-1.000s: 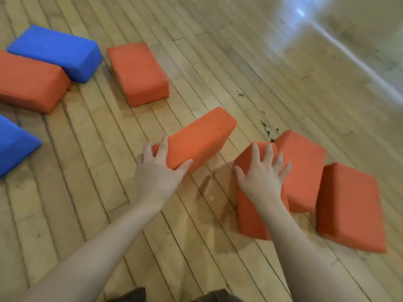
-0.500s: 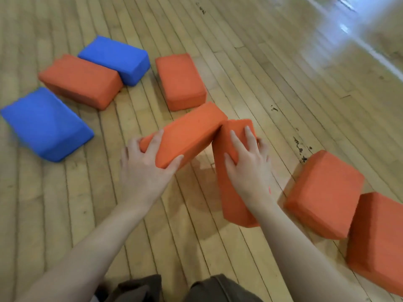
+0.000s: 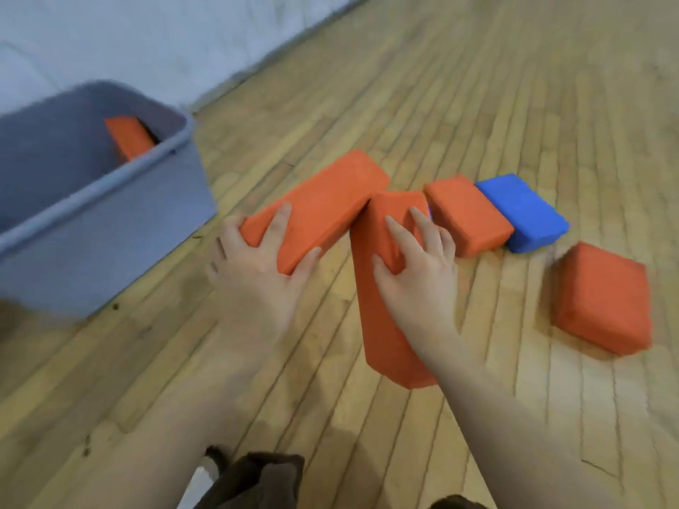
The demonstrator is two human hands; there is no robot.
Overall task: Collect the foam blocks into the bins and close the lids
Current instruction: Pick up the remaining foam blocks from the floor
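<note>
I count five orange blocks (image 3: pixel 323 203) — one sits inside the bin at upper left — plus one blue block (image 3: pixel 521 211), one grey bin (image 3: pixel 110 229) and two hands (image 3: pixel 257 284).

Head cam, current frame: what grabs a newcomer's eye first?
Centre frame, the left hand and the right hand each grip an orange foam block, the two blocks meeting at their far ends. At left sits an open grey bin with one orange block already inside. Right of the hands, two more orange blocks and a blue block lie on the wood floor.
</note>
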